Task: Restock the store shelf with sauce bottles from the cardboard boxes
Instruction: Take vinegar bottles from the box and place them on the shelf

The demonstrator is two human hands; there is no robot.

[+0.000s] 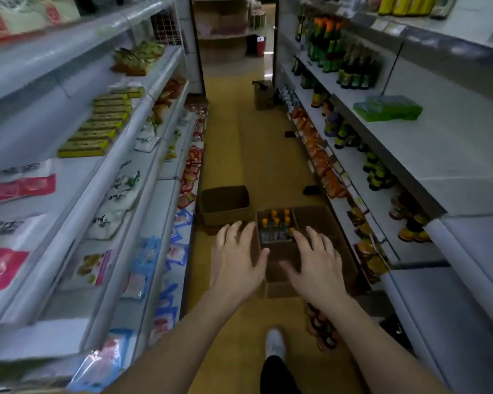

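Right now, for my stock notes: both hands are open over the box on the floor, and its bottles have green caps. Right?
Not the caps: the head view shows orange caps on the bottles. The left hand and right hand are open over the box on the floor, as you said.

The person is wearing a white shoe (275,344) and black trousers (276,376), showing at six o'clock; left hand (235,260), right hand (315,268) and forearms (182,336) are showing bare.
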